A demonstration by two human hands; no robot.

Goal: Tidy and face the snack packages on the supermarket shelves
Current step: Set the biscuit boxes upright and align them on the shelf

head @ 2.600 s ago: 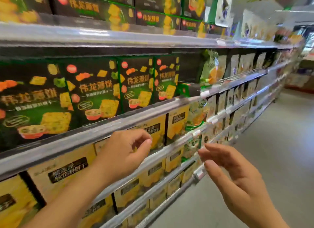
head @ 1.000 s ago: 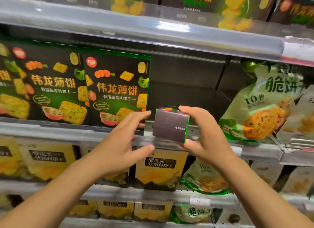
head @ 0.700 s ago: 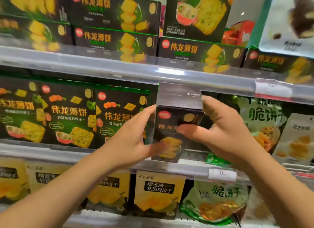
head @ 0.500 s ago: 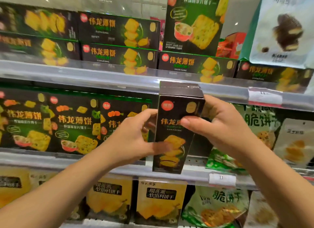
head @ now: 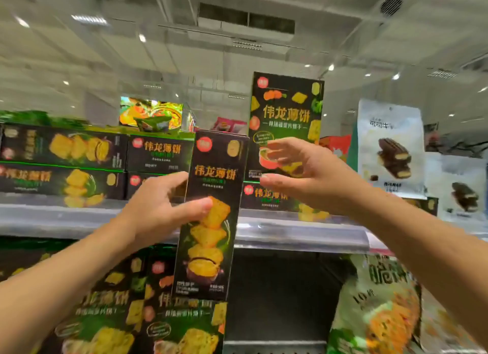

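Observation:
A tall, narrow dark cracker box (head: pixel 211 237) with yellow crackers printed on it stands upright in front of the shelves, its face toward me. My left hand (head: pixel 158 208) grips its left edge, thumb across the front. My right hand (head: pixel 306 176) hovers just right of the box's top, fingers spread, holding nothing. Behind that hand a larger green-and-black cracker box (head: pixel 286 110) stands upright on the top shelf, on a flat box (head: pixel 266 196) of the narrow kind.
More flat narrow boxes (head: pixel 87 166) are stacked at the top left. White bags with chocolate bars (head: pixel 390 147) stand at the top right. Below the shelf rail (head: pixel 303 237) are green boxes (head: pixel 148 314), a dark gap (head: pixel 285 295) and a green cracker bag (head: pixel 380 306).
The box went from lying in the lower shelf's gap to upright and rose to top-shelf level. My right hand let go of it and now reaches past its top. The view tilted upward.

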